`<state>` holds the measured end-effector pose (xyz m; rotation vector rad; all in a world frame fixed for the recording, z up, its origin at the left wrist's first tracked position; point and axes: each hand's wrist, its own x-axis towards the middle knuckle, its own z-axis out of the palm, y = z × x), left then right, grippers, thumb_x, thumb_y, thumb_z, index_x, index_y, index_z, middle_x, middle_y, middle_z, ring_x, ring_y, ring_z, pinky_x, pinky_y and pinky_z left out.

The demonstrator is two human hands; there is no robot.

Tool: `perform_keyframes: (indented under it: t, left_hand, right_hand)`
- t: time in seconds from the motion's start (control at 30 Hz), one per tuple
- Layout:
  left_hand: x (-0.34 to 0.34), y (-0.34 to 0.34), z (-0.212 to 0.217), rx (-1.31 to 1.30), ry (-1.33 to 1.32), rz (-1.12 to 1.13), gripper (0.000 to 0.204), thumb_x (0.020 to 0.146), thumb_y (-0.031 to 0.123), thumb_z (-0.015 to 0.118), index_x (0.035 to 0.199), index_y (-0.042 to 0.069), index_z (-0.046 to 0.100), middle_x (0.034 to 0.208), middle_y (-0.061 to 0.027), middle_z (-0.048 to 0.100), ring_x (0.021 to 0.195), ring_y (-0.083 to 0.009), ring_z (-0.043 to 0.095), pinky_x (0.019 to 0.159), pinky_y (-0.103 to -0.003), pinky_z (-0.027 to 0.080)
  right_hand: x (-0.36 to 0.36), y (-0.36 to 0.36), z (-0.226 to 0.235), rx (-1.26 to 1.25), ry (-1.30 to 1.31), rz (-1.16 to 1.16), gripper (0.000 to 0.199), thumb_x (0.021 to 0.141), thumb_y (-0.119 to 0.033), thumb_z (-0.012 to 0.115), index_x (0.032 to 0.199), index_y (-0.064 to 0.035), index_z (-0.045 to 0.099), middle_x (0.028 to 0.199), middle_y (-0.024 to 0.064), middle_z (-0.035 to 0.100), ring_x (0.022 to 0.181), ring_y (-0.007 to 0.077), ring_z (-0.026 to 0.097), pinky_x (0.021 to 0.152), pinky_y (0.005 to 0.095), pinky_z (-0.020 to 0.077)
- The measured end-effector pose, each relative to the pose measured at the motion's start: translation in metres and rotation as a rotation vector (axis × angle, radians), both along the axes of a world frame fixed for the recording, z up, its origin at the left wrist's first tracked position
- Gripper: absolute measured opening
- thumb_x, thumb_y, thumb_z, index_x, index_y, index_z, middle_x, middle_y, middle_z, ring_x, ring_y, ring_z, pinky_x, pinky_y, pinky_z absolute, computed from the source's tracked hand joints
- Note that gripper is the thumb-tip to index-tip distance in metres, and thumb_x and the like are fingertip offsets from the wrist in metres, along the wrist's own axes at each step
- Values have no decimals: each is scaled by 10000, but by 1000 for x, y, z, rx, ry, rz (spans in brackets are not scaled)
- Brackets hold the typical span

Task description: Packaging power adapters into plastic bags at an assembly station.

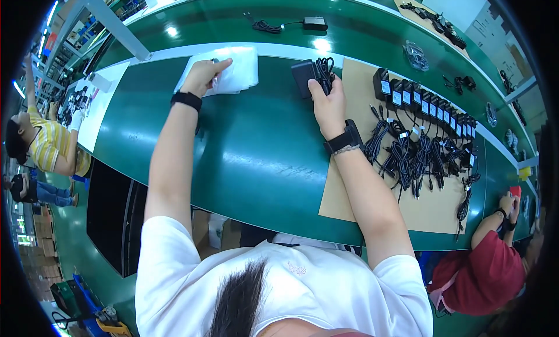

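Observation:
My right hand [329, 104] is closed around a black power adapter [303, 78] and its bundled black cord [324, 66], held over the green table. At the far left of the table my left hand [205, 76] rests on a stack of clear plastic bags [241, 69], thumb and fingers pinched at the near left part of the stack. Whether a single bag is between those fingers is hard to make out. To the right of my right hand, a brown cardboard sheet [343, 191] carries a row of black adapters [407, 97] with labels, their coiled cords [402, 156] lying toward me.
Beyond a pale rail lies a green shelf [204, 22] with one adapter [314, 23] and several bagged cords [416, 55]. A grey post [110, 22] rises at the left. A person in yellow stripes [52, 142] works at left, another in dark red [483, 273] at right.

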<state>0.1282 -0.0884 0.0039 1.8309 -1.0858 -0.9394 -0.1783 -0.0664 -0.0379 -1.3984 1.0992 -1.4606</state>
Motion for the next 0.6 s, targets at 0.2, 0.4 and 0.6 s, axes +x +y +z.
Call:
perform_keyframes:
  t: [0.2,0.4,0.6]
  left_hand:
    - [-137,55,14,-217,-704,-252,577,578,496,760,610,-55,593,610,-228,575,589,-365,582,571,-420,459]
    - [-168,72,-2,-357,-439,-237,478,558,386,813,551,6,522,551,-164,553,511,-317,547,494,-383,428]
    - [-149,66,-11,-417,-141,-104,406,708,311,744,604,12,490,550,-119,536,515,-206,516,498,-337,417]
  right_hand:
    - [-20,5,40,419,-631,258,284,866,-200,572,1078,-23,506,900,89,575,819,177,576,742,378,519]
    - [-20,8,30,360,-458,216,305,860,-191,570,1077,9,494,949,97,565,818,194,585,736,398,541]
    - [-16,31,66,-107,351,140,421,809,-174,633,1140,25,465,981,112,595,835,163,603,676,262,498]
